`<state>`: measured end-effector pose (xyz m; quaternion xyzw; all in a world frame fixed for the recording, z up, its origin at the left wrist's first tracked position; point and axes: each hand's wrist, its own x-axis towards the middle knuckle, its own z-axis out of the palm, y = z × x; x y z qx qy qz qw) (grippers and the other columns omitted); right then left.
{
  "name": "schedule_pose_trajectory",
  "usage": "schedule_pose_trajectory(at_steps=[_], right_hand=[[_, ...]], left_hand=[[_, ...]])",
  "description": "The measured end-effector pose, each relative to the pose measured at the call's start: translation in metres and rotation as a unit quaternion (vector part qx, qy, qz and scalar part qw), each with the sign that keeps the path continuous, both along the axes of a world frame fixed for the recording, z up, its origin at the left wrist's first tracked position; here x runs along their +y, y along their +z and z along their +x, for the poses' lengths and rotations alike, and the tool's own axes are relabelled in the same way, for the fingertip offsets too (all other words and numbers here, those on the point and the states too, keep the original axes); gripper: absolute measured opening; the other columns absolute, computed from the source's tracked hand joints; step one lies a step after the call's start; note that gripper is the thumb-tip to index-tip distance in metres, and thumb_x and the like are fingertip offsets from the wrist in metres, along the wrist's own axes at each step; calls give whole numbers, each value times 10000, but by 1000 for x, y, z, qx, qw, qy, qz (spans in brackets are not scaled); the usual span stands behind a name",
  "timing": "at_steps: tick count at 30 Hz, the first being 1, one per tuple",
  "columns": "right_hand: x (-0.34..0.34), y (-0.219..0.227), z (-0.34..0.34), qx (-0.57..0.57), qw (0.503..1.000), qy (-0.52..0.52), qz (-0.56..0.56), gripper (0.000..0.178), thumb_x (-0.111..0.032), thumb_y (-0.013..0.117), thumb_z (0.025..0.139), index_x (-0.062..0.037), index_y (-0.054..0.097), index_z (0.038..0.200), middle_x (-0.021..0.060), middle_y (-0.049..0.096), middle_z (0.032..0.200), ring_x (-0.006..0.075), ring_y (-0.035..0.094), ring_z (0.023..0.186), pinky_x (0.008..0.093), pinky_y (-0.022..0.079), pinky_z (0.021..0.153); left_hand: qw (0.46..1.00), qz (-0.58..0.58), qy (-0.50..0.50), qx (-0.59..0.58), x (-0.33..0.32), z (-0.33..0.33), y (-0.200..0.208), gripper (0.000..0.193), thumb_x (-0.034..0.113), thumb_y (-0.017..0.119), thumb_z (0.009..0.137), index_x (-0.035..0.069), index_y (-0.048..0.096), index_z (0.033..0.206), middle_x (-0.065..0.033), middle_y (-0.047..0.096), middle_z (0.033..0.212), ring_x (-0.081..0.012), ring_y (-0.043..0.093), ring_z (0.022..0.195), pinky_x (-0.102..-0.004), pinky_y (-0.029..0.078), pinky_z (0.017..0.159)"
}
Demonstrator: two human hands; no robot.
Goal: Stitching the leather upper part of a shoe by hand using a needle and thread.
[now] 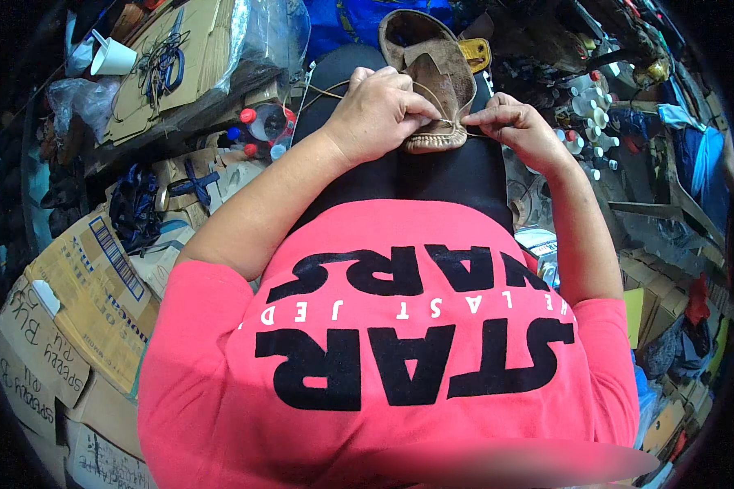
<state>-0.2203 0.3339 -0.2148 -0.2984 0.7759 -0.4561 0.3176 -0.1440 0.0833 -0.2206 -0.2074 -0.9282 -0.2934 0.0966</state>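
A brown suede moccasin shoe [442, 81] lies across my black-clad lap, its gathered, stitched toe toward me and its open heel end away. My left hand [377, 110] is closed in a pinch over the left side of the toe seam. A thin tan cord [328, 91] loops out to the left of this hand, and a strand crosses the shoe's top. My right hand [515, 129] pinches at the toe's right edge, where the cord meets the seam. Whether either hand holds a needle is too small to see.
Left of my lap stand bottles with red and blue caps [261, 126]. Scissors [171, 69] and a white cup [112, 57] rest on stacked cardboard [130, 106]. More capped bottles [591, 106] crowd the right. Cardboard boxes [81, 318] fill the lower left.
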Motion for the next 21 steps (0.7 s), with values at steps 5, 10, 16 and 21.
schedule_pose_trajectory(at_steps=[5,10,16,21], right_hand=[[-1,0,-5,-38,999,8,-2,409,136,568,740,-90,718,1046,-22,463,797,99,459,795,204,408,779],[0,0,-5,0,1000,26,16,413,127,577,748,-99,714,1064,-28,475,786,91,464,780,198,408,776],[3,0,15,-7,999,-29,-13,376,59,617,793,-136,702,1103,-16,523,748,91,494,773,216,435,755],[4,-3,21,10,999,-39,-11,351,65,619,815,-112,697,1108,-37,509,765,79,461,785,197,404,767]], left_hand=[[999,22,-40,-5,1,-14,-4,125,147,711,733,208,730,841,3,561,717,-195,561,800,-351,350,785],[995,-5,-93,-33,-2,-24,1,187,120,704,711,224,734,864,5,570,758,-197,557,841,-371,359,819],[999,-40,6,13,-5,6,0,206,166,728,716,269,745,894,64,597,789,-167,529,919,-358,332,841],[995,-17,36,86,0,13,-5,159,196,743,704,264,747,847,75,600,744,-152,528,903,-353,313,822]])
